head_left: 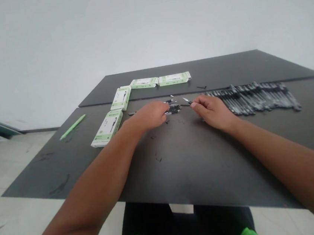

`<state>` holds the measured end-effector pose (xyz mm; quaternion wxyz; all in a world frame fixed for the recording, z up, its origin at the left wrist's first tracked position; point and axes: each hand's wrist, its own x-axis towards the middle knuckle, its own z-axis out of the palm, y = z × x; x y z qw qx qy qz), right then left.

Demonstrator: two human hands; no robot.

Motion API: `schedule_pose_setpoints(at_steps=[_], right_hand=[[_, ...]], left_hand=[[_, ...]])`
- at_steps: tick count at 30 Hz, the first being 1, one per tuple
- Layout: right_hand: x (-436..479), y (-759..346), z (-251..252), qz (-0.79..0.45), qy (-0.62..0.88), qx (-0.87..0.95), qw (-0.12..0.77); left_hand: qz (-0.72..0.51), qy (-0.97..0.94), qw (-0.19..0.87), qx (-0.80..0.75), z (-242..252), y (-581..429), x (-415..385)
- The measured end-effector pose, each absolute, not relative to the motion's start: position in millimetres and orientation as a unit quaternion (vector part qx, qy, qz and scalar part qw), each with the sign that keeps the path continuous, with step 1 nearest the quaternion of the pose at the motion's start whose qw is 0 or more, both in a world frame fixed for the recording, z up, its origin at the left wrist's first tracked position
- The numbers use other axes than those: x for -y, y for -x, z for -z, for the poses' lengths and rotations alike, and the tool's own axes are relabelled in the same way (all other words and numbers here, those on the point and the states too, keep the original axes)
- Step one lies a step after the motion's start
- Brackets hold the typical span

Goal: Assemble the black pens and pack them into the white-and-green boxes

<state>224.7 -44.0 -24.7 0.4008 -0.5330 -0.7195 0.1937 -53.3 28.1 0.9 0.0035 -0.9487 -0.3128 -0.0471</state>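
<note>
My right hand [212, 109] pinches a dark pen [187, 101], its pale pointed tip facing left and slightly up. Just left of that tip lies a small pile of dark pens [174, 108], pointing different ways on the table. My left hand [152, 115] reaches over the pile's left side, palm down, with its fingers curled in against the pens. What those fingers grip is hidden. Beyond my right hand spreads a long row of clear-barrelled pens with black parts [261, 97], packed side by side.
Green-and-white boxes [108, 127] form a bent line at the left and back of the dark table [178, 160]. A light green pen [73, 126] lies far left. A small black piece [201, 87] sits behind my right hand. A white wall [147, 28] stands behind.
</note>
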Motion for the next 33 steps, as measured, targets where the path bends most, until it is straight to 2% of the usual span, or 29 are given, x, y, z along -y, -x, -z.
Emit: schedule_pose_setpoints(at_steps=[3,5,7,9,11,13,21,33], right_hand=[[45,-224,24,-0.188,0.536,0.721,0.397],[45,-223,24,-0.186,0.535,0.725,0.392],[46,-223,23,-0.186,0.531,0.732,0.385],[46,-224,24,-0.185,0.525,0.740,0.378],[46,-224,23,-0.182,0.517,0.748,0.373],[47,-224,23,-0.176,0.511,0.757,0.367],[46,-223,24,-0.174,0.504,0.771,0.347],[47,-222,23,-0.176,0.500,0.778,0.336]], left_hand=[[0.110,0.933,-0.025,0.342,1,51,-29],[0.215,0.892,-0.097,0.385,4,45,-30],[0.336,0.805,-0.231,0.431,8,36,-28],[0.415,0.679,-0.414,0.443,11,25,-24],[0.438,0.560,-0.571,0.411,14,14,-18],[0.449,0.485,-0.645,0.384,15,8,-12],[0.453,0.454,-0.688,0.339,17,5,-6],[0.414,0.508,-0.668,0.352,20,1,0]])
